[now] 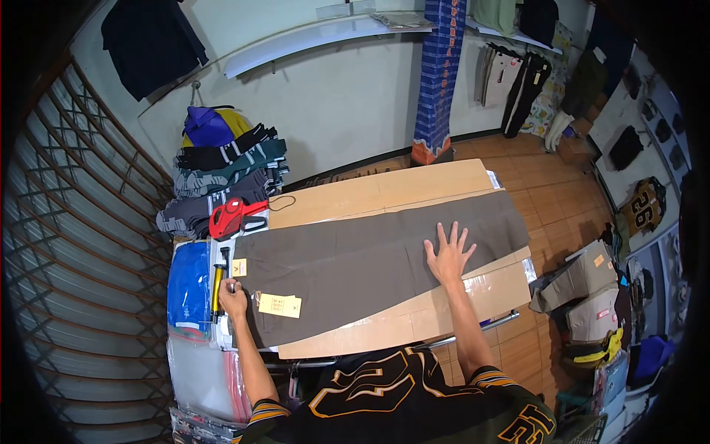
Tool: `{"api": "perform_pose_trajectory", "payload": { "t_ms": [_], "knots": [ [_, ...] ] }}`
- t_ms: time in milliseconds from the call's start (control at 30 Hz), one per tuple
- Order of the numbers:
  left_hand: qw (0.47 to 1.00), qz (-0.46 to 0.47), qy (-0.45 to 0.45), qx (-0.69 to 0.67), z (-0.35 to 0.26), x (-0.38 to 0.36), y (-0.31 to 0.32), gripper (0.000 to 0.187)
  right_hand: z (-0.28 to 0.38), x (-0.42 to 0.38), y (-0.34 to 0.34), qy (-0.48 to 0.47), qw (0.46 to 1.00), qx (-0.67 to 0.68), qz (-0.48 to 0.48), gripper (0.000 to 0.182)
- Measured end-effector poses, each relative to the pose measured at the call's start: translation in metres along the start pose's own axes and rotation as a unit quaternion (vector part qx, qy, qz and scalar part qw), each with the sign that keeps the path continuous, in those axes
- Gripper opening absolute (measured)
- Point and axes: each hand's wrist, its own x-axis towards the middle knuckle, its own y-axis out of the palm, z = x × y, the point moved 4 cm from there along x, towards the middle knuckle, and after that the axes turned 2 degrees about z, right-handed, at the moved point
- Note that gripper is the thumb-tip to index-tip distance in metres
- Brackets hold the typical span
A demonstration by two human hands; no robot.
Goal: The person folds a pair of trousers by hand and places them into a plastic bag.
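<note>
Grey-brown trousers lie folded lengthwise and flat across a cardboard-covered table. Their waist end is at the left, where a yellow tag and a smaller tag show. My left hand is at the waist edge with its fingers drawn together, and what it pinches there is too small to make out. My right hand lies palm down with spread fingers on the leg part, towards the right end.
Beyond the left end are a red tool, a yellow-and-black tool, a blue packet and stacked folded clothes. A blue pillar stands behind the table. Piled clothes sit at the right.
</note>
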Motion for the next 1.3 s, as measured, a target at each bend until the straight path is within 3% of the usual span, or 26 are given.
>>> {"api": "perform_pose_trajectory", "payload": {
  "t_ms": [267, 1067, 1200, 1300],
  "knots": [
    [0.998, -0.056, 0.027, 0.029, -0.013, -0.002, -0.007, 0.013, 0.018, -0.003, 0.013, -0.011, 1.000, -0.005, 0.017, 0.063],
    [0.998, -0.053, 0.018, 0.033, -0.013, -0.001, -0.007, 0.012, 0.024, -0.004, 0.016, -0.001, 1.000, -0.010, 0.014, 0.064],
    [0.996, -0.059, 0.046, 0.057, -0.022, -0.011, -0.008, 0.013, 0.023, -0.005, 0.011, -0.003, 1.000, 0.013, 0.013, 0.064],
    [0.989, -0.049, 0.103, 0.090, -0.027, -0.018, -0.008, 0.021, 0.006, -0.005, 0.005, -0.021, 0.995, 0.101, -0.003, 0.062]
  ]
}}
